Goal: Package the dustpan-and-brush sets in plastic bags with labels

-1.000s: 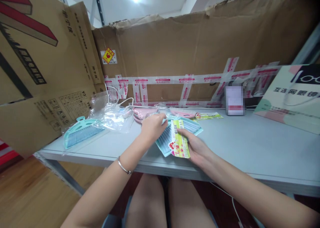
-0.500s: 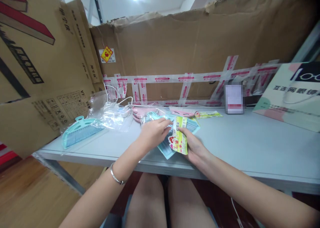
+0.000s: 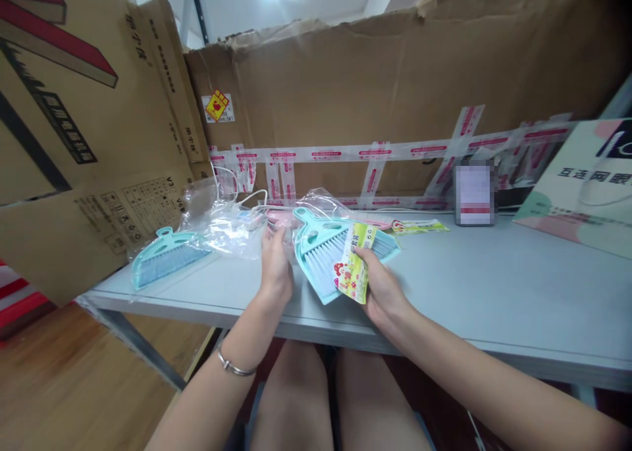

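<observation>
Right hand (image 3: pixel 385 285) — grip closed on teal brush set (image 3: pixel 318 260) with yellow card (image 3: pixel 356 266), over counter (image 3: pixel 494 286); left hand (image 3: pixel 276 266) — just left, grip unclear.

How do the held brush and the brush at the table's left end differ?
The held brush is in the right hand; the left brush lies untouched on the table. The held brush has a yellow-green card across its front; the left brush shows none. Both look teal, with looped handles.
</observation>
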{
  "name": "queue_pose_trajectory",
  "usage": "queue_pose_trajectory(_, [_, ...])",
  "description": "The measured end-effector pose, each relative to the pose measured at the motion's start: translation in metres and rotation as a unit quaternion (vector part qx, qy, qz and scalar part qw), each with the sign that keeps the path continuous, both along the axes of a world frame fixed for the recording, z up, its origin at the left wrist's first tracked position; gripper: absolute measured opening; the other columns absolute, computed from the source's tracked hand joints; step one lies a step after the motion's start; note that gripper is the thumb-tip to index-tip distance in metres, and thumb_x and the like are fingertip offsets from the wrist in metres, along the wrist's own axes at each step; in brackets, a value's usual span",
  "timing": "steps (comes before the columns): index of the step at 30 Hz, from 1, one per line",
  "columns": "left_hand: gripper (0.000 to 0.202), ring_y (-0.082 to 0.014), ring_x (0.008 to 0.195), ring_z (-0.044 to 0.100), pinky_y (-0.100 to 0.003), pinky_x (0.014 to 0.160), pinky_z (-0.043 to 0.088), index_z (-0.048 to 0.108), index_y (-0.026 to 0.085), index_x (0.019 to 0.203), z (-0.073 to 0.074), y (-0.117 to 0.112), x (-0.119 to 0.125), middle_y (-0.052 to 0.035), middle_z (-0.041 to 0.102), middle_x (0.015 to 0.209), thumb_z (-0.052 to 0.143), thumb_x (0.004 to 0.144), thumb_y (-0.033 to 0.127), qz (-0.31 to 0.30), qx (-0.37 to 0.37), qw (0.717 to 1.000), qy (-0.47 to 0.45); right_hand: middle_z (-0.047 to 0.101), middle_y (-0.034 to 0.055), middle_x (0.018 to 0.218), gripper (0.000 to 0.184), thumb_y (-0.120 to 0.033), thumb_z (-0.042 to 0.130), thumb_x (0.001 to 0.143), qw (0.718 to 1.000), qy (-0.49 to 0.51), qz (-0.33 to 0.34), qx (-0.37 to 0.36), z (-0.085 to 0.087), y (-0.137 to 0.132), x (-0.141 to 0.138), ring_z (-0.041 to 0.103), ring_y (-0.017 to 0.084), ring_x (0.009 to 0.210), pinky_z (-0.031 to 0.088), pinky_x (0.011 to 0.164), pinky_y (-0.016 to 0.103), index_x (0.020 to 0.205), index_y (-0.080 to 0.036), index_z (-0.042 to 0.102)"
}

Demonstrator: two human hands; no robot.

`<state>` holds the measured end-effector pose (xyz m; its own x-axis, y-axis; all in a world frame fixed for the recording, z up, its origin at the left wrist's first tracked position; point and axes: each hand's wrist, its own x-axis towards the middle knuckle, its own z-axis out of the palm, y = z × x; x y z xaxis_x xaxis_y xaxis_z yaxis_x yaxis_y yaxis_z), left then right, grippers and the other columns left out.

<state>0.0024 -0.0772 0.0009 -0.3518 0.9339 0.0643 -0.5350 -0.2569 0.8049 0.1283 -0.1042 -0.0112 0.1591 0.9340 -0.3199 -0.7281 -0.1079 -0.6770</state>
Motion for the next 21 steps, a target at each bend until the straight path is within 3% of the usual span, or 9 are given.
queue_pose_trajectory(3, [0.009, -0.0092, 0.068, 0.061, -0.021, 0.065, 0.050, 0.054, 0.015, 0.090, 0.002, -0.002, 0.000, -0.0009, 0.062, 0.080, 0.054, 0.081, 0.015, 0.022, -0.028, 0.997, -0.072, 0.070, 0.0040, 0.069, 0.016, -0.015, 0.052, 0.083, 1.000, -0.002, -0.007, 0.006, 0.001, -0.001, 0.000, 0.066, 0.017, 0.056, 0.056, 0.050, 0.029, 0.097, -0.013, 0.059])
queue_pose_trajectory(5, [0.007, -0.0083, 0.060, 0.058, -0.020, 0.058, 0.049, 0.055, 0.013, 0.083, 0.003, -0.004, -0.002, -0.0005, 0.060, 0.071, 0.049, 0.083, 0.015, -0.034, -0.061, 0.993, -0.096, 0.070, 0.0034, 0.069, 0.014, -0.015, 0.052, 0.083, 1.000, -0.007, -0.016, 0.014, 0.002, -0.001, 0.001, 0.066, 0.017, 0.057, 0.056, 0.051, 0.029, 0.095, -0.014, 0.059])
queue_pose_trajectory(8, [0.009, -0.0077, 0.056, 0.057, -0.017, 0.050, 0.045, 0.060, 0.011, 0.082, 0.003, -0.009, -0.002, -0.0019, 0.062, 0.070, 0.051, 0.082, 0.015, -0.115, -0.096, 0.987, -0.058, 0.069, 0.0021, 0.067, 0.011, -0.016, 0.054, 0.081, 0.999, -0.024, -0.030, 0.029, 0.002, -0.001, 0.002, 0.066, 0.017, 0.057, 0.057, 0.055, 0.030, 0.091, -0.014, 0.060])
queue_pose_trajectory(14, [0.024, -0.0098, 0.070, 0.061, -0.017, 0.054, 0.046, 0.063, 0.015, 0.101, -0.004, -0.025, 0.003, -0.0054, 0.067, 0.102, 0.060, 0.079, 0.024, -0.157, -0.067, 0.985, 0.037, 0.069, 0.0004, 0.067, 0.009, -0.017, 0.054, 0.082, 0.996, -0.023, -0.073, 0.041, 0.002, 0.004, 0.001, 0.066, 0.015, 0.057, 0.057, 0.061, 0.029, 0.088, -0.014, 0.060])
queue_pose_trajectory(18, [0.048, -0.0174, 0.094, 0.062, -0.024, 0.068, 0.052, 0.049, 0.024, 0.121, -0.012, -0.039, 0.012, -0.0059, 0.063, 0.116, 0.066, 0.077, 0.031, -0.221, -0.030, 0.972, 0.075, 0.070, 0.0003, 0.073, 0.011, -0.017, 0.054, 0.081, 0.994, -0.003, -0.090, 0.063, -0.001, 0.010, -0.005, 0.066, 0.015, 0.062, 0.057, 0.063, 0.027, 0.090, -0.014, 0.059])
queue_pose_trajectory(21, [0.063, -0.0217, 0.102, 0.060, -0.028, 0.072, 0.053, 0.043, 0.025, 0.126, -0.017, -0.041, 0.013, -0.0075, 0.062, 0.118, 0.073, 0.070, 0.026, -0.200, -0.019, 0.972, 0.121, 0.069, 0.0004, 0.072, 0.010, -0.016, 0.056, 0.080, 0.996, -0.005, -0.063, 0.059, -0.005, 0.011, -0.005, 0.065, 0.014, 0.061, 0.057, 0.062, 0.026, 0.089, -0.014, 0.060])
